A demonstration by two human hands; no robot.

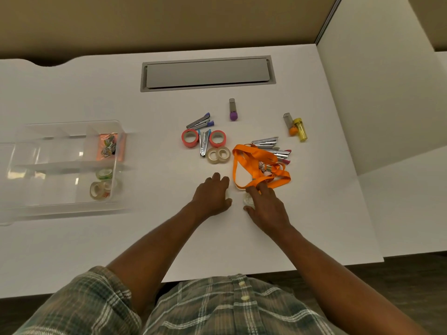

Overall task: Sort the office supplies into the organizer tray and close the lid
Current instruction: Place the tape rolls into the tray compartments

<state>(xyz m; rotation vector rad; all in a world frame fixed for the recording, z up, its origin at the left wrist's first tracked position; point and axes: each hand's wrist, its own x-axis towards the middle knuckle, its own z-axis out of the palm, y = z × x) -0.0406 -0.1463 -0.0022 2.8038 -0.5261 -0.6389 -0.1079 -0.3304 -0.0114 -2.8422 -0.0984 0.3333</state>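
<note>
The clear organizer tray [72, 201] stands open at the table's left. It holds coloured paper clips [108, 146] and several tape rolls [101, 187]. My right hand [268, 206] pinches a clear tape roll [248, 199] between thumb and fingers, its fingertips touching the orange lanyard [254, 158]. My left hand [212, 197] lies palm down beside it with fingers curled; what is under it is hidden. Farther back lie two pink tape rolls [190, 138], two clear rolls [218, 154], and small staplers [200, 121] [278, 153].
A purple-capped stick [233, 110], an orange-capped one [289, 124] and a yellow tube [300, 129] lie behind. A grey cable hatch [208, 73] is set into the table's back. A white partition [387, 93] bounds the right side. The front edge [266, 269] is near my body.
</note>
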